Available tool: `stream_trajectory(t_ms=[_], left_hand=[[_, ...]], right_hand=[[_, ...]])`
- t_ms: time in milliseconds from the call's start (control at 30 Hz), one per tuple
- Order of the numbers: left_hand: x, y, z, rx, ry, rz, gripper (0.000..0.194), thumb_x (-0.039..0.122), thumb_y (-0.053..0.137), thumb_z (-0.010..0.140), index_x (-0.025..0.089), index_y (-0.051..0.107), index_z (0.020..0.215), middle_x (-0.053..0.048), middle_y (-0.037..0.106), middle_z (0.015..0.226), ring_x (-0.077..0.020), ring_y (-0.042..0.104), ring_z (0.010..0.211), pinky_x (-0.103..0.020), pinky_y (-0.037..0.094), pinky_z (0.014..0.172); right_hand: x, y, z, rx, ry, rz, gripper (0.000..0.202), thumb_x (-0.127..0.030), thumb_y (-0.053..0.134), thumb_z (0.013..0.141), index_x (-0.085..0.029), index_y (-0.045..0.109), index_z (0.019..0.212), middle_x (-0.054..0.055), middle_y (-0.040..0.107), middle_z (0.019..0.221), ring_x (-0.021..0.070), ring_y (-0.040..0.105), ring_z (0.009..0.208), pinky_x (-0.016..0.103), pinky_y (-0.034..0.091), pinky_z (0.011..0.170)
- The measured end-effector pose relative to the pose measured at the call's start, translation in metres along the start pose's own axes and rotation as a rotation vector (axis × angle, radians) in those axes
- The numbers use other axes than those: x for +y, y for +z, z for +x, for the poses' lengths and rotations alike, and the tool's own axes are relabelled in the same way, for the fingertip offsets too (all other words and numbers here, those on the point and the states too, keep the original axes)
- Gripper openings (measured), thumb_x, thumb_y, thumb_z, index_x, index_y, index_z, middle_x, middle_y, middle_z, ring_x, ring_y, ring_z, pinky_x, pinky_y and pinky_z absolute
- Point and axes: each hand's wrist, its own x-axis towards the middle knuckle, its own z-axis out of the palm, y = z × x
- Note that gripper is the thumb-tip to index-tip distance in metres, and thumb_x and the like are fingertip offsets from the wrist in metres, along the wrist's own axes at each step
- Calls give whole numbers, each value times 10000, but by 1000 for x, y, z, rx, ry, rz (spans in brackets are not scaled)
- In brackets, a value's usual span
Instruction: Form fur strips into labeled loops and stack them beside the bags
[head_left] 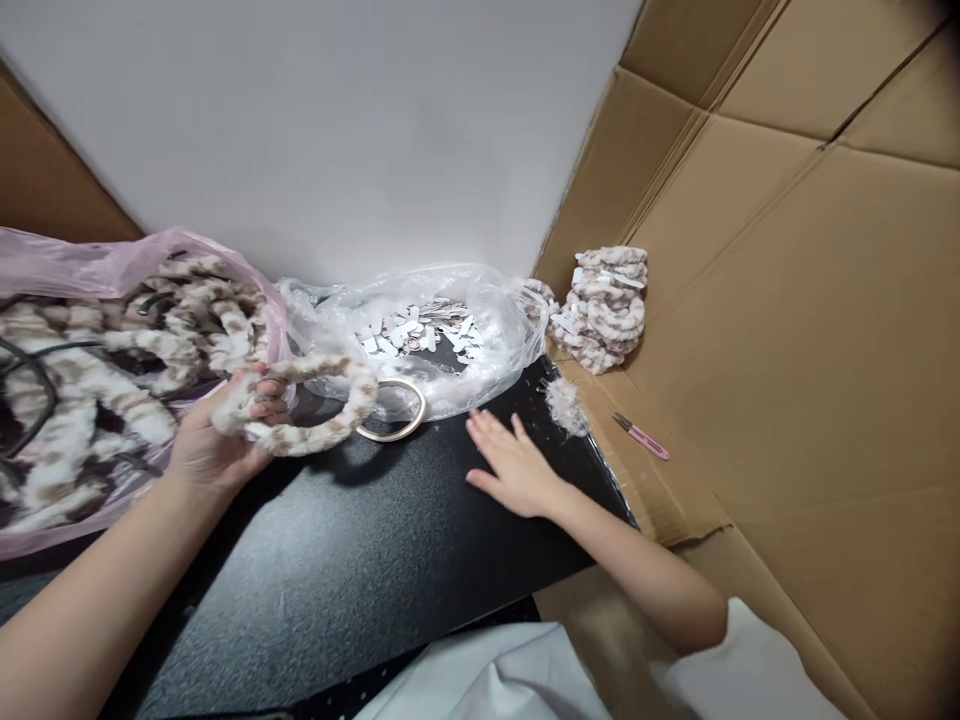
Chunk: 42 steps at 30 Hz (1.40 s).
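L hand (225, 435) has a fuzzy ring (315, 435), white w/ brown patches, fingers curled tight round its L end w/ a few tips showing inside the loop. It's held up over the back L part of the black counter (360, 540), btwn the pink bag (184, 240) and a pale hoop (405, 430). Hoop's at the front edge of the clear bag (502, 315), its L side right by the ring's R side; can't tell if they touch tbh.

R hand (517, 470) has nothing in it: fingers straight & a bit spread, thumb out to the side, palm down over the counter just in front of the clear bag. Can't tell if it's resting flat or hovering.

Pink bag's far L, mouth open, stuffed w/ a fuzzy pile (165, 350) in the same white/brown, plus some black cord (49, 385). Clear bag's back-middle near the wall (360, 130), w/ a bunch of small white tags (390, 335) in it. R of that, in the back corner, there's a stack (609, 310) of fuzzy loops w/ white bits sticking out. Bit of fluff (566, 405) sits at the counter's R edge; pink snips (646, 440) lie on the cardboard (810, 330) near it, well apart from the L hand. Cardboard also runs up the whole R side. White sleeve (757, 660) on the R arm.
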Motion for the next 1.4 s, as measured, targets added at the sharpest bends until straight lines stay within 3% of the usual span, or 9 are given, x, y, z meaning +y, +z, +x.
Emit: stream_trajectory(t_ms=[167, 367, 467, 633, 800, 900, 1033, 1200, 1400], left_hand=[[-6, 10, -7, 23, 25, 45, 477, 134, 139, 997, 127, 560, 774, -7, 543, 557, -40, 458, 355, -118, 417, 372], [-6, 12, -8, 72, 17, 55, 464, 130, 144, 1002, 128, 560, 796, -10, 548, 560, -40, 455, 369, -117, 408, 389], [-7, 10, -8, 62, 1, 57, 465, 132, 138, 1001, 128, 553, 792, -9, 548, 559, -43, 469, 368, -120, 403, 390], [-8, 6, -7, 33, -10, 85, 444, 117, 138, 997, 135, 548, 825, -4, 552, 568, -51, 476, 383, -131, 399, 398], [-10, 5, -5, 43, -32, 118, 431, 113, 152, 996, 132, 545, 821, -3, 549, 567, -53, 473, 375, -142, 402, 400], [-12, 4, -4, 39, -31, 134, 423, 106, 164, 993, 133, 552, 826, -4, 550, 574, -56, 477, 370, -148, 406, 394], [-12, 2, -3, 31, -38, 138, 422, 104, 168, 992, 134, 562, 844, -5, 554, 585, -57, 493, 383, -143, 424, 407], [-11, 3, -5, 52, -41, 128, 383, 123, 208, 990, 137, 560, 839, 0, 535, 589, -59, 464, 382, -145, 413, 394], [-12, 3, -4, 48, -41, 158, 359, 112, 232, 979, 133, 561, 833, 2, 537, 584, -57, 465, 377, -144, 413, 395]], right_hand=[[21, -9, -21, 95, 316, 9, 722, -516, 263, 985, -43, 179, 1524, 179, 115, 1589, 291, 104, 1487, 562, 107, 1195], [-50, -1, -17, -14, -120, 135, 757, -570, 310, 967, -81, 178, 1529, 137, 136, 1599, 252, 113, 1492, 511, 141, 1209], [-66, 8, 2, -34, -213, 93, 781, -593, 300, 961, -43, 216, 1511, 148, 136, 1597, 258, 101, 1493, 529, 106, 1206], [-39, 10, 16, 10, -100, 34, 748, -568, 295, 969, -77, 192, 1523, 113, 107, 1602, 243, 93, 1496, 550, 76, 1200], [16, 0, -7, 74, 254, -28, 723, -525, 299, 976, -59, 204, 1520, 149, 126, 1594, 277, 118, 1489, 576, 82, 1188], [26, -3, -22, 133, 412, -44, 702, -492, 304, 979, -40, 231, 1511, 188, 166, 1581, 299, 148, 1481, 580, 90, 1187], [-7, -2, -24, 146, 215, 9, 716, -531, 303, 972, -78, 224, 1520, 150, 161, 1593, 278, 122, 1488, 553, 94, 1200], [-43, 6, 6, 43, -64, 50, 752, -578, 322, 958, -91, 213, 1521, 144, 152, 1596, 255, 124, 1491, 546, 112, 1198], [1, -1, 23, 79, 140, -2, 730, -566, 289, 966, -85, 247, 1514, 159, 225, 1575, 277, 166, 1481, 584, 79, 1185]])
